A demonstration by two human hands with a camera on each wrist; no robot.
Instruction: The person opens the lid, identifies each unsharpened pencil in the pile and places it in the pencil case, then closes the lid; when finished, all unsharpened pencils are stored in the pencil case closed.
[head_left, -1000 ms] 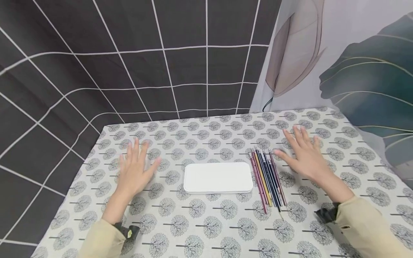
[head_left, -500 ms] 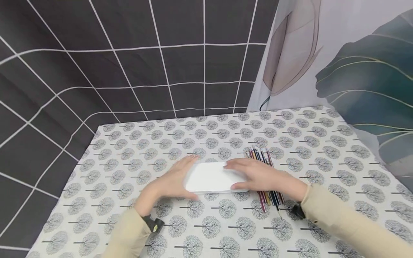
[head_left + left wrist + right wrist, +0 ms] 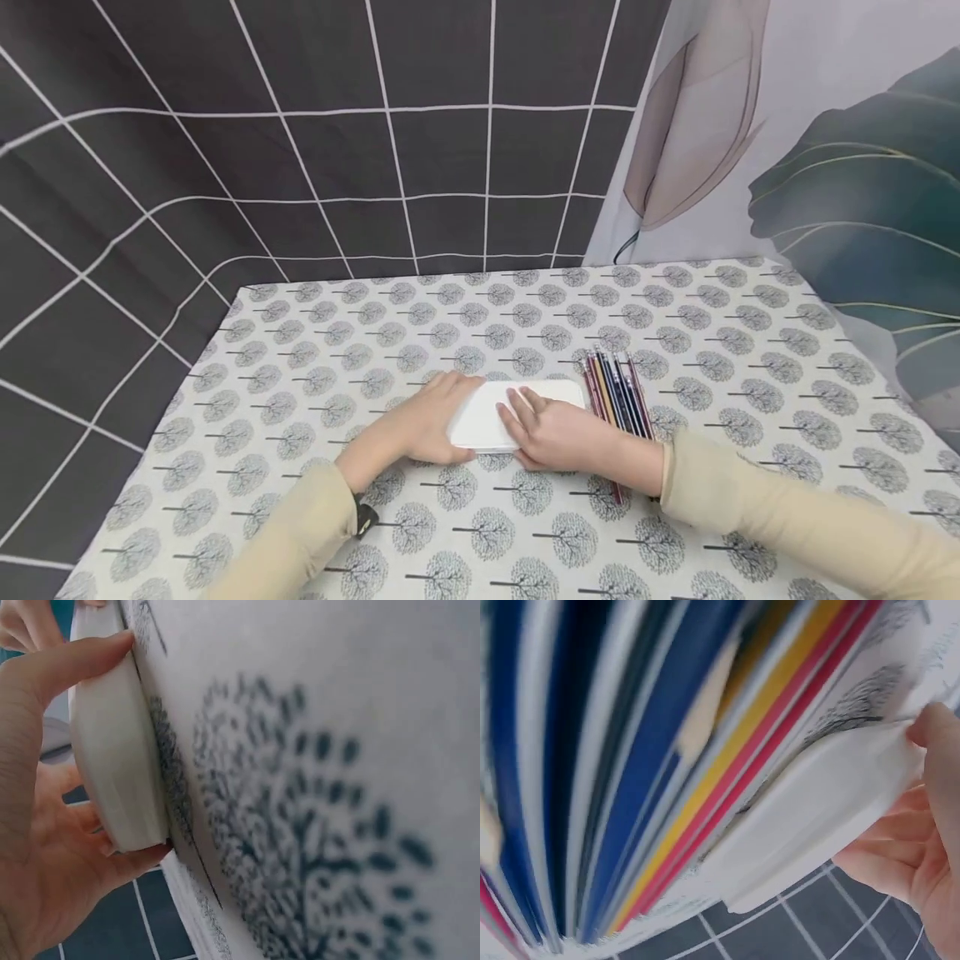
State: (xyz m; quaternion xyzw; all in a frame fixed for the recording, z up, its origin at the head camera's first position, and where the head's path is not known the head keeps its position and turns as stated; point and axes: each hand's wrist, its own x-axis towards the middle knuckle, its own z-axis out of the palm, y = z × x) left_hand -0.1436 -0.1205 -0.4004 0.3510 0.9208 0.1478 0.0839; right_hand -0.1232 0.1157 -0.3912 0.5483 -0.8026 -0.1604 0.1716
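Observation:
A flat white pencil case [image 3: 480,425] with rounded corners lies on the patterned tablecloth. My left hand [image 3: 420,425] holds its left end, the thumb along the near edge and the fingers around the far side; the left wrist view shows the case [image 3: 120,757] between them. Over the right half lies my right hand [image 3: 555,433], its fingers bent on the lid and its thumb at the near edge. In the right wrist view, this hand [image 3: 922,840] grips the case [image 3: 817,802] at its edge. The right forearm passes above a row of pencils [image 3: 617,387], partly hiding them.
Dark blue, red and yellow pencils [image 3: 652,772] lie side by side just right of the case. The tablecloth [image 3: 300,375] carries a tree print. Behind it hangs a dark curtain with white grid lines [image 3: 442,158], with a leaf-patterned curtain [image 3: 855,192] to the right.
Both hands have come inward from flat, spread positions on the tablecloth to the case. The right hand has moved left past the pencils and its fingers have bent onto the lid.

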